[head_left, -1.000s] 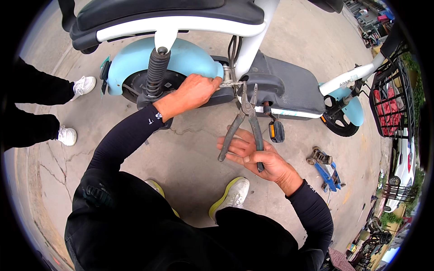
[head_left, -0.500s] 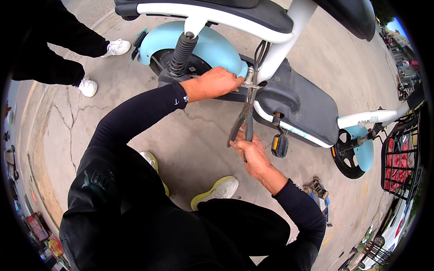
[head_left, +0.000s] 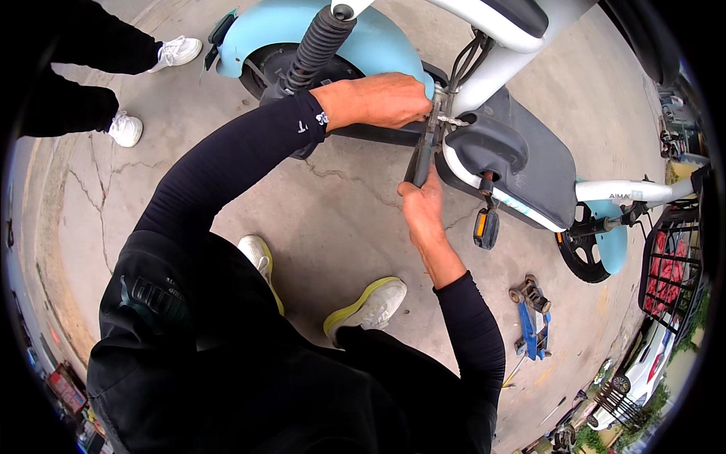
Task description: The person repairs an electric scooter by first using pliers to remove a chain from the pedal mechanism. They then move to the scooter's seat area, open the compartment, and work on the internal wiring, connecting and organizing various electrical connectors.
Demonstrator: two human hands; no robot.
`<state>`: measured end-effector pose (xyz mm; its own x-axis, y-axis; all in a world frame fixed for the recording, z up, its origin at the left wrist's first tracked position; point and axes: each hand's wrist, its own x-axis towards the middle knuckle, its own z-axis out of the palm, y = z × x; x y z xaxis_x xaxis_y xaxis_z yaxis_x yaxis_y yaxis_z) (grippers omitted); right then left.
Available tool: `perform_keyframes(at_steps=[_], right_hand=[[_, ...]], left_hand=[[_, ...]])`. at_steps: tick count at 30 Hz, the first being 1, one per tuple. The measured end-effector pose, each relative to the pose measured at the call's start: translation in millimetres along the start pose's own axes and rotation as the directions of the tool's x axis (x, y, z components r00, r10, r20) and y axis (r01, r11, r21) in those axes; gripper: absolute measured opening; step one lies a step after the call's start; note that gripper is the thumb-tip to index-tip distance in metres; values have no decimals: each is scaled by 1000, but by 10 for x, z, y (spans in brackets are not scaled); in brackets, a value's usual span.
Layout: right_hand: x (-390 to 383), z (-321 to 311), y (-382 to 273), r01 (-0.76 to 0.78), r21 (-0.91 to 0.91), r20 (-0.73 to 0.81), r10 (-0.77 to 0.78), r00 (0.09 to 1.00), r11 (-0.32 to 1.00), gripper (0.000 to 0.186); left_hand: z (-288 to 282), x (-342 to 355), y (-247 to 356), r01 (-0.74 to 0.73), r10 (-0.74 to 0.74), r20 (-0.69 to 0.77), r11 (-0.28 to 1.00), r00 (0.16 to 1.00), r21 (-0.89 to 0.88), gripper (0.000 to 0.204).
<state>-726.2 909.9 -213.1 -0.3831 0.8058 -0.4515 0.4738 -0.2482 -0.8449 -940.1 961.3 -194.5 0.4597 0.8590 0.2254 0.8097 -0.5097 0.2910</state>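
A light-blue and white electric bicycle (head_left: 522,163) stands on concrete in front of me. My right hand (head_left: 423,204) is closed around the dark handles of a pair of pliers (head_left: 423,151), whose jaws reach up to a small metal part (head_left: 451,121) at the frame, just above the grey chain cover. My left hand (head_left: 382,98) rests beside the jaws and pinches that same part, next to the rear shock spring (head_left: 318,41). Both of my arms wear black sleeves.
A pedal with an orange reflector (head_left: 485,227) hangs below the chain cover. A blue tool (head_left: 532,318) lies on the ground at right. Another person's legs and white shoes (head_left: 125,129) stand at upper left. A black front basket (head_left: 673,265) is at far right.
The pliers' handles were spread apart in my right hand; now they are squeezed together with the jaws on the part. The view has moved closer to the bicycle frame.
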Motion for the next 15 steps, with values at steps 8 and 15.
perform_keyframes(at_steps=[8, 15], right_hand=[[90, 83, -17, 49, -44, -168, -56, 984, 998, 75], [101, 104, -88, -20, -128, -204, -6, 979, 992, 63]], left_hand=[[3, 34, -56, -50, 42, -79, 994, 996, -100, 21], [-10, -15, -79, -24, 16, -60, 989, 998, -146, 11]])
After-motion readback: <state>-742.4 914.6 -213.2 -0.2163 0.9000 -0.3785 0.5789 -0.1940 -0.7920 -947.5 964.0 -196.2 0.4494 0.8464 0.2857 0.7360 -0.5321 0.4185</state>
